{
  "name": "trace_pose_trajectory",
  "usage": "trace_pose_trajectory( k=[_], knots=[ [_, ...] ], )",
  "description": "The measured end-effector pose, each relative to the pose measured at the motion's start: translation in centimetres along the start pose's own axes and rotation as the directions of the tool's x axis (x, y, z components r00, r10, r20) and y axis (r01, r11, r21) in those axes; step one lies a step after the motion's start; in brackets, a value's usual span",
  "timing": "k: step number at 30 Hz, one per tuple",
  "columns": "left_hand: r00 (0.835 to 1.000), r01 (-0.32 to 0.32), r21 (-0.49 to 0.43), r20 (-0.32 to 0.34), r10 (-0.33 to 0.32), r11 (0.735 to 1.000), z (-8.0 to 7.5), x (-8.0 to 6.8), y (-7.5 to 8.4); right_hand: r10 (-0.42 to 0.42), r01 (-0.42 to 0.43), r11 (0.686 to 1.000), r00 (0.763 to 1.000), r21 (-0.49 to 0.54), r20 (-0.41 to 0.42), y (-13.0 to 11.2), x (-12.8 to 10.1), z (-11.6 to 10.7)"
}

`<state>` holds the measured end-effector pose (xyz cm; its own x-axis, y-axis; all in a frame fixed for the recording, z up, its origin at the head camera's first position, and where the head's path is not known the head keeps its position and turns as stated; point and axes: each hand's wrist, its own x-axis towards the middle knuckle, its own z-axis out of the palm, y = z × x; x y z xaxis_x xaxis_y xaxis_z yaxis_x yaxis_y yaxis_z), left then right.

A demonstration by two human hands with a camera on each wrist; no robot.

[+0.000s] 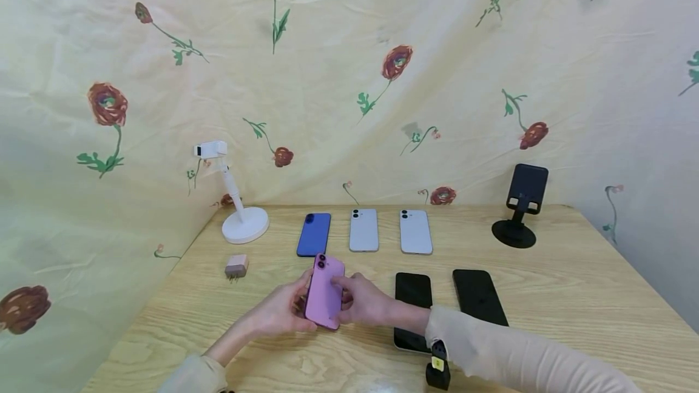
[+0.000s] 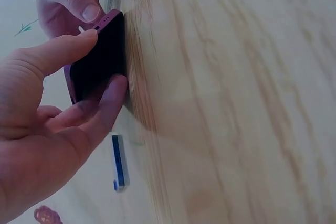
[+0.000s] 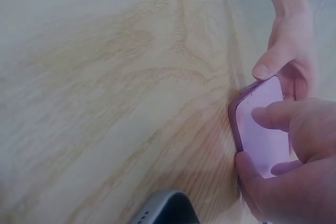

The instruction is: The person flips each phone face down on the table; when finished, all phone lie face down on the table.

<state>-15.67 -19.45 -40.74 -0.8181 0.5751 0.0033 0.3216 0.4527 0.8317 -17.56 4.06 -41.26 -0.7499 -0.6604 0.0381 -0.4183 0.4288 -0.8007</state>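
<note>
Pink phone [image 1: 324,292] is gripped between both hands, left hand [image 1: 284,311] and right hand [image 1: 364,302] curled on its long edges, tilted above the table [image 1: 573,296].

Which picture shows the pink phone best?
The head view: the whole pink phone, back up, between both hands. The left wrist view shows only its dark end; the right wrist view shows one corner.
</note>
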Motion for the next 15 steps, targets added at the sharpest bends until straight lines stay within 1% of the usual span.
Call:
trace_pose_trajectory(
  k=[4, 10, 15],
  knots=[
    [1.000, -0.014, 0.032, 0.008, 0.014, 0.999, -0.1, 0.1, -0.3, -0.001, 0.001, 1.000, 1.000, 0.001, -0.006, 0.1, 0.0, 0.1],
    [0.999, -0.032, 0.049, 0.027, 0.030, 0.998, 0.0, 0.2, -0.8, 0.012, -0.012, 1.000, 1.000, 0.009, -0.010, 0.0, 0.0, 0.1],
    [1.000, -0.024, 0.125, 0.017, 0.022, 0.992, 0.0, 0.4, -1.2, 0.036, -0.036, 0.999, 0.999, 0.023, -0.012, -0.2, -0.1, 0.1]
  ],
)
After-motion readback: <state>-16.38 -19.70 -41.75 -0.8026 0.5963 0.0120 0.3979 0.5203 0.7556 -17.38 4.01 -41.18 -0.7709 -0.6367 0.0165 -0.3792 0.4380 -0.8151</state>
